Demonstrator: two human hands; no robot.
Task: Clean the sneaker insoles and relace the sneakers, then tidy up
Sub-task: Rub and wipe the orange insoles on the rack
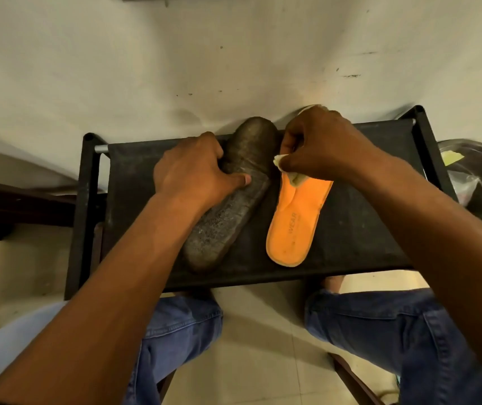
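Insoles side by side on black rack top point(351, 229): orange insole point(295, 217) face up, dark insole point(234, 206) underside up. Left hand point(193, 173) gripping dark one; right hand point(321, 141) pinching pale cloth point(279, 162) at orange toe. Judged light, floppy foam; best pinned mid-length while wiping.

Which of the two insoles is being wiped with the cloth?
The orange insole, on the right. The right hand pinches a pale cloth against its far end; the left hand just holds the dark grey insole.
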